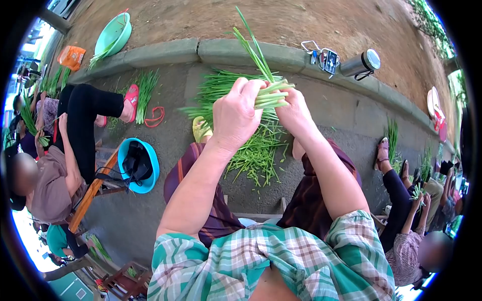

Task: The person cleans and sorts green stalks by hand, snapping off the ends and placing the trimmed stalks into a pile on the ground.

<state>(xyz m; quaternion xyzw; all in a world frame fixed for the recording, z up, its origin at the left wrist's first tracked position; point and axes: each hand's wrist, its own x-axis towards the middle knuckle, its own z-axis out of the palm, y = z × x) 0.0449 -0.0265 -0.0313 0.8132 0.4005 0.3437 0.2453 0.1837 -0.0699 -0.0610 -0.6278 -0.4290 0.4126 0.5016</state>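
In the upper middle of the head view, my left hand (236,111) is closed round a bunch of green stalks (273,95), whose pale cut ends point right. Beside it my right hand (292,111) has its fingers pressed against the same stalks near those ends. Some long green leaves (253,52) rise from the bunch above the hands. Below, a pile of long green stalks (216,93) lies on the pavement, with short cut pieces (256,155) scattered between my feet. My fingertips are partly hidden by the stalks.
A blue basin (155,165) with dark items stands left of my knees. Beyond the curb (160,53) is a green basin (114,34). On the curb's right lie keys (314,56) and a metal flask (356,65). People sit at both sides, some holding stalks; a wooden bench (95,188) is left.
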